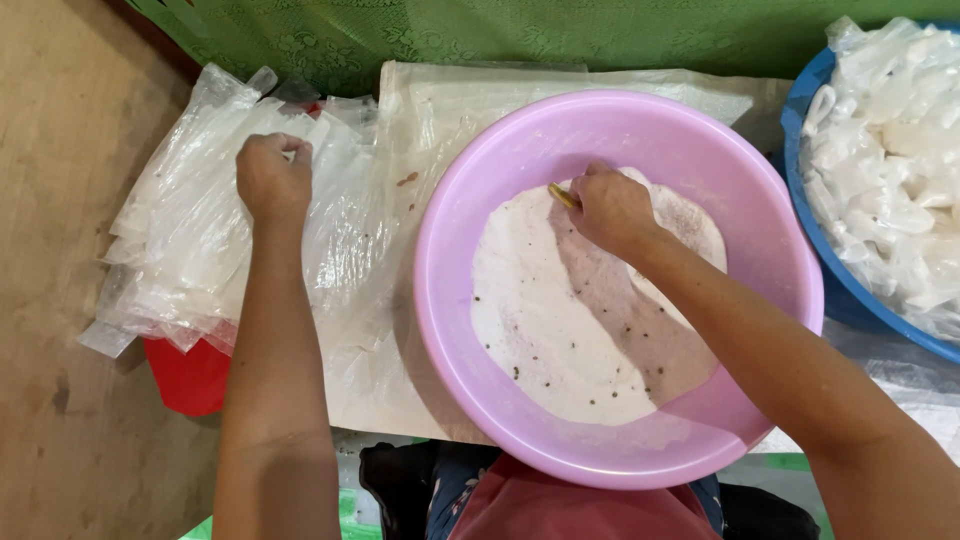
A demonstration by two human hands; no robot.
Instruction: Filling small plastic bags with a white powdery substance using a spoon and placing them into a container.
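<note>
On bare brown floor, left hand (272, 178) pinches clear bags (190, 240); right hand (610, 208) fingers grasp a spoon handle (562, 195) in the pink basin (470, 180).

Round plastic basin (455, 330): pale pink-lilac, plain. Powder inside the basin (560, 320): white with a faint pink cast, scattered dark specks. Stack of thin plastic bags (190, 240): clear to milky, unpatterned. Container beneath the stack (190, 375): red. Second round tub (800, 120): blue; its filled packets (890, 150) white-translucent. Cloth at the back (450, 30): green, floral relief pattern. Floor (60, 200): dull brown.
</note>
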